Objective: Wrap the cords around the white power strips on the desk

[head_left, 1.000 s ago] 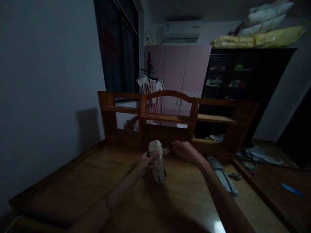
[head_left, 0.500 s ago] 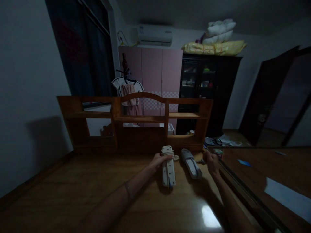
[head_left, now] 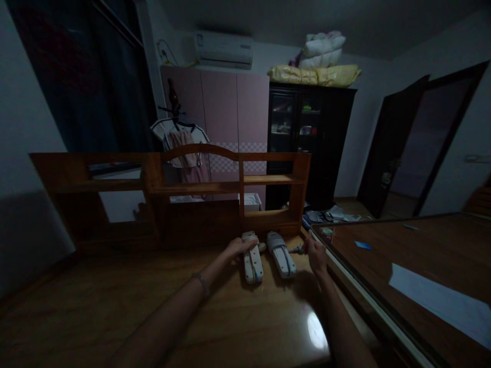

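Note:
A white power strip [head_left: 253,268] with its cord wound round the far end lies lengthwise on the wooden desktop [head_left: 215,317]. My left hand [head_left: 237,248] grips its wound end, thumb across the top. Just right of it is a second power strip [head_left: 284,261], grey cord wrapped round its far end and slightly slanted. My right hand [head_left: 316,254] is closed beside this one. A small grey piece [head_left: 297,249], which looks like the plug end of its cord, sticks out from the fingers towards the strip. The fingertips themselves are hard to make out.
A wooden shelf unit [head_left: 195,189] stands along the desk's back edge. At right is a brown tabletop [head_left: 433,245] with a raised edge, a white paper sheet [head_left: 437,301] and a blue card [head_left: 362,245]. Behind are pink wardrobes [head_left: 220,107] and a dark cabinet [head_left: 326,148].
My view has turned to the right, so the room appears shifted left. Both hands keep their grips, and both strips now sit closer to the shelf unit in view, the right one less slanted.

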### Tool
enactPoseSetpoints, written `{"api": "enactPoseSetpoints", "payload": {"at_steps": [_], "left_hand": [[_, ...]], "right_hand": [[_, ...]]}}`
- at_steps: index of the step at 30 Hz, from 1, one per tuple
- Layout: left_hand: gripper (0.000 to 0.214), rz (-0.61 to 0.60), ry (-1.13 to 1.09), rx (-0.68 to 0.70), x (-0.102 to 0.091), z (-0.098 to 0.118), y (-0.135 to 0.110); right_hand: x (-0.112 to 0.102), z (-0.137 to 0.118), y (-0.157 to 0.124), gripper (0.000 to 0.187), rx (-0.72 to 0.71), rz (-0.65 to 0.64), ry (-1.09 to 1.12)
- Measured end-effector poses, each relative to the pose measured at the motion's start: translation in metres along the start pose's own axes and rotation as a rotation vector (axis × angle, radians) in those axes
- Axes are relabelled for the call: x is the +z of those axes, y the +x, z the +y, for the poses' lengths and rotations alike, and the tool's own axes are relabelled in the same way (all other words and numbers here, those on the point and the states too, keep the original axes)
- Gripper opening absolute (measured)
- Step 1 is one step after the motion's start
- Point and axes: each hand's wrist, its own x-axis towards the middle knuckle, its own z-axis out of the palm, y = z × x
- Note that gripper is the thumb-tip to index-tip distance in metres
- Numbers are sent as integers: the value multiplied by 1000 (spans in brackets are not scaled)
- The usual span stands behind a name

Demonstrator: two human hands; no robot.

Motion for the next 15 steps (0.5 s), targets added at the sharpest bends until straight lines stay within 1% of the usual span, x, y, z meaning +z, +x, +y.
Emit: {"api": "enactPoseSetpoints", "payload": {"at_steps": [3,6,8,11,15], "left_hand": [[43,26,243,-72,-7,2,1],[45,41,396,-86,-7,4,-6],[45,67,462,-53,-5,7,-14],[42,125,527,35,-5,14,-28],[38,189,589,121,-15,17,-52]], "right_hand": [[3,6,1,55,-18,2,-17],[9,10,2,54,-31,23,-27],[14,12,2,51,-33,48,-30],[19,16,1,43,-15,104,-30],[17,23,0,29,41,198,-9]]}}
